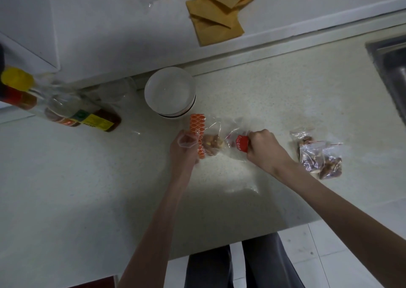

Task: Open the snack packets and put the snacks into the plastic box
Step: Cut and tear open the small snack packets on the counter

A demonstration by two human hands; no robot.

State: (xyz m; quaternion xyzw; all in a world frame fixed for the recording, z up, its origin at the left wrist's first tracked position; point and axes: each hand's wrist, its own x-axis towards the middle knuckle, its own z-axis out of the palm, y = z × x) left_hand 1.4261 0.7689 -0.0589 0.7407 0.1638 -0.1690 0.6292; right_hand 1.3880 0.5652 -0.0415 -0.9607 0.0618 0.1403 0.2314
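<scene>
A clear snack packet (216, 141) with orange-patterned ends and nuts inside is stretched between both hands just above the counter. My left hand (184, 149) grips its orange left end. My right hand (263, 147) grips the red-orange right end. A round white plastic box (170, 92) stands just behind the packet, near the wall. Two small clear zip bags (318, 158) of brown snacks lie on the counter to the right of my right hand.
Bottles (59, 110) with yellow and red caps lie at the left by a clear glass (114, 92). Yellow cloths (217, 13) and plastic bags sit on the raised ledge behind. A steel sink (391, 68) is at the far right. The counter's front edge runs below my forearms.
</scene>
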